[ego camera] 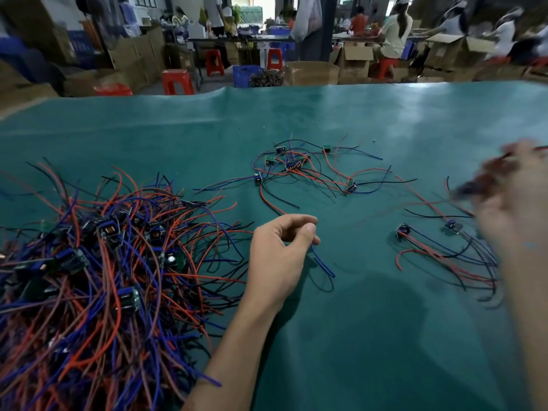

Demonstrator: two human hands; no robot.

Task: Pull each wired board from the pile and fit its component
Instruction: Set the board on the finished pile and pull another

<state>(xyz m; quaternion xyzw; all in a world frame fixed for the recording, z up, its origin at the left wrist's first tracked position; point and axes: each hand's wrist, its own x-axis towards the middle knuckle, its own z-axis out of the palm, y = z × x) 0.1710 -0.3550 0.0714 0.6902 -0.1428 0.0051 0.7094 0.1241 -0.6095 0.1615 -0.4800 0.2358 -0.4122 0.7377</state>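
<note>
The left hand (278,250) pinched a blue wire (321,262) between thumb and curled fingers (299,222); the wire trailed toward the surface's near edge. The pile (98,262), a red, blue and black tangle with small boards, lay just left of it, nearer this hand. The right hand (516,209) was blurred, apparently gripping wires; its grip could not be told.

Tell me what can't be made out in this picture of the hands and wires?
- Right hand, head view: motion blur hides what it holds and its grip.
- Big wire pile: cut off by the left and bottom edges; lower boards are buried.
- Left hand: the blue wire vanishes behind its fingers.
- Far boards: too small for detail.
</note>
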